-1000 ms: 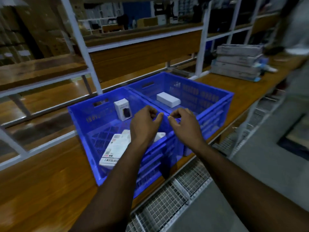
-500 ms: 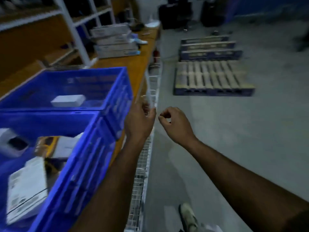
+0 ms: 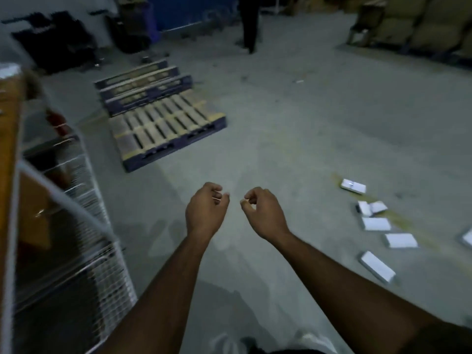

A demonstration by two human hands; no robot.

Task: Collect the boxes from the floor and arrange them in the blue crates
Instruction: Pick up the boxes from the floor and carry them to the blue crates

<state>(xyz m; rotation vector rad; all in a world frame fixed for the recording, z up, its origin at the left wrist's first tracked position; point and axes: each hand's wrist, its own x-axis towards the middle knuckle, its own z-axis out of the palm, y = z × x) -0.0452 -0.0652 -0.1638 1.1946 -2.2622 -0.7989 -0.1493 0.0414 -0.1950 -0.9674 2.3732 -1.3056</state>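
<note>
Both hands are held out in front of the body above the grey floor (image 3: 293,129), side by side and apart from each other, neither touching anything. The left hand (image 3: 205,209) has its fingers (image 3: 217,194) loosely curled inward, the tips near the thumb, with nothing between them. The right hand (image 3: 263,210) looks much the same: its fingers (image 3: 249,199) hang softly bent toward the palm and hold nothing. The white boxes (image 3: 375,223) lie scattered on the floor toward its right edge, well apart from both hands; one (image 3: 353,186) lies farthest away, a small cluster (image 3: 371,208) sits nearer, with some of its boxes touching, then further flat ones (image 3: 401,240) follow, and one (image 3: 378,266) lies closest to the right forearm. Another box (image 3: 468,237) is cut off by the right edge of the view. A wooden pallet (image 3: 163,129) with blue sides lies flat on the floor ahead and to the left, with more pallets (image 3: 143,85) stacked just behind it. A white wire-mesh rack (image 3: 102,264) runs along the left side beneath the orange edge of a worktop (image 3: 9,129). A person's dark legs (image 3: 249,24) stand at the far end of the floor.
</note>
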